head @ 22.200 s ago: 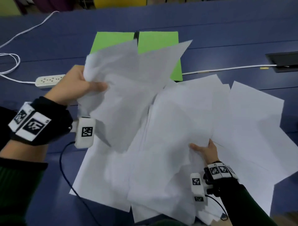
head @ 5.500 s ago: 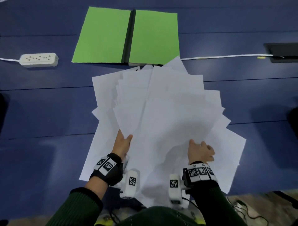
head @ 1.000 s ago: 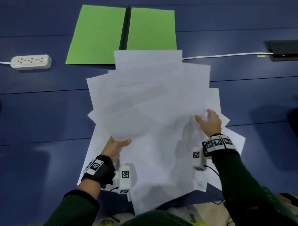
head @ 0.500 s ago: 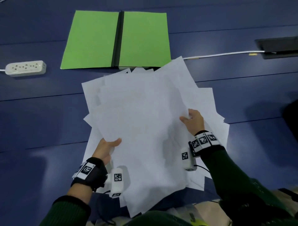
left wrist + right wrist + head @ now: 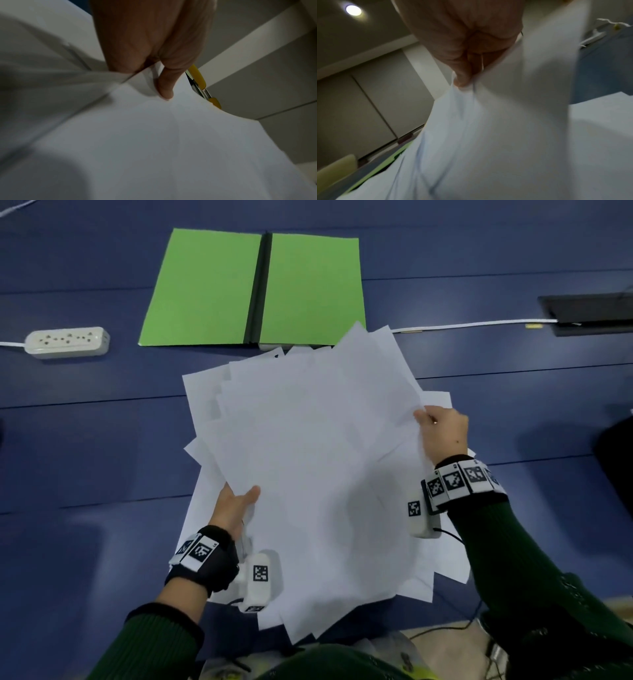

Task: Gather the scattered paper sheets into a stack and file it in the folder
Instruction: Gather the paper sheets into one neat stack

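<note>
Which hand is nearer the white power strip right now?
Left. The left hand grips the paper sheets at their left edge, on the side of the power strip. The right hand pinches them at the far right edge.

Smooth matt white paper sheets, matt green card folder, white plastic power strip

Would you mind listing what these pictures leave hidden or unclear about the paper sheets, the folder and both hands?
- Sheet count: the paper sheets overlap in every view.
- Left hand: its fingers lie under the sheets in the head view; the left wrist view shows only the thumb on top.
- Right hand: its pinch is motion-blurred in the right wrist view.
- Green folder: sheets cover its near right corner; any clip is indiscernible.
</note>
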A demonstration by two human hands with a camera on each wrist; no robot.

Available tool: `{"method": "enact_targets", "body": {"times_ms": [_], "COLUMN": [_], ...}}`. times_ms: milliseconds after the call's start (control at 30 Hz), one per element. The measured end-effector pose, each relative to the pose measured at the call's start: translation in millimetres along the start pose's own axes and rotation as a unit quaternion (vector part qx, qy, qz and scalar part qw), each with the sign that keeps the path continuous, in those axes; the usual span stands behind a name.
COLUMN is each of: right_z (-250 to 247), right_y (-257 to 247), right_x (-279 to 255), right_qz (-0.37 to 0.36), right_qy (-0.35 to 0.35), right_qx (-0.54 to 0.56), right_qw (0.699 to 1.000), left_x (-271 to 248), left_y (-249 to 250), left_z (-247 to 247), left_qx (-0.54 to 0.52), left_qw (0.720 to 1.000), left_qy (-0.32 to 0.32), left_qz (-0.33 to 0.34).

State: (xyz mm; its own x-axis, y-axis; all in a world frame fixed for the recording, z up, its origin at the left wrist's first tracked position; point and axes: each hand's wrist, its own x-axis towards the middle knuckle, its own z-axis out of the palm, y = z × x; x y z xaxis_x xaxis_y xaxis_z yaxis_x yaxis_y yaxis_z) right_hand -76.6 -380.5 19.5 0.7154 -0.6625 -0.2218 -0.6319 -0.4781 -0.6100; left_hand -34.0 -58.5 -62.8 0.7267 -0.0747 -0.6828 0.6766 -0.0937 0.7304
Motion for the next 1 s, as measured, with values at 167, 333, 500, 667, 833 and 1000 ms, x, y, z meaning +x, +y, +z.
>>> {"method": "enact_targets", "body": {"times_ms": [167, 333, 500, 667, 833, 1000], "right_z": [-3.5, -27.7, -73.7, -106.8, -110.4, -39.8], "right_y": [1.3, -6.4, -55.4, -57.4, -39.0, -27.7], "right_x": [-12.2, -4.5, -8.4, 4.3, 25.5, 23.1], "right_qz": [-0.003, -0.062, -0.222, -0.25, -0.127, -0.055], "right_qy": [0.036, 0.251, 0.366, 0.361, 0.263, 0.134], "right_qx": [-0.004, 0.139, 0.352, 0.395, 0.276, 0.06], "right_qw": [0.999, 0.956, 0.832, 0.807, 0.916, 0.988], "left_x": [-1.8, -4.1, -5.2, -9.7, -12.1, -18.0], "left_y": [1.7, 3.7, 5.2, 10.2, 15.4, 26.1], "left_z": [2.3, 5.2, 4.1, 4.8, 3.0, -4.1], "left_qx": [0.019, 0.034, 0.027, 0.008, -0.018, -0.11], "left_qw": [1.0, 0.999, 0.999, 1.0, 0.998, 0.982], "left_qy": [0.015, 0.02, 0.024, 0.013, -0.009, -0.131], "left_qz": [0.015, 0.021, 0.005, 0.009, -0.064, -0.082]}}
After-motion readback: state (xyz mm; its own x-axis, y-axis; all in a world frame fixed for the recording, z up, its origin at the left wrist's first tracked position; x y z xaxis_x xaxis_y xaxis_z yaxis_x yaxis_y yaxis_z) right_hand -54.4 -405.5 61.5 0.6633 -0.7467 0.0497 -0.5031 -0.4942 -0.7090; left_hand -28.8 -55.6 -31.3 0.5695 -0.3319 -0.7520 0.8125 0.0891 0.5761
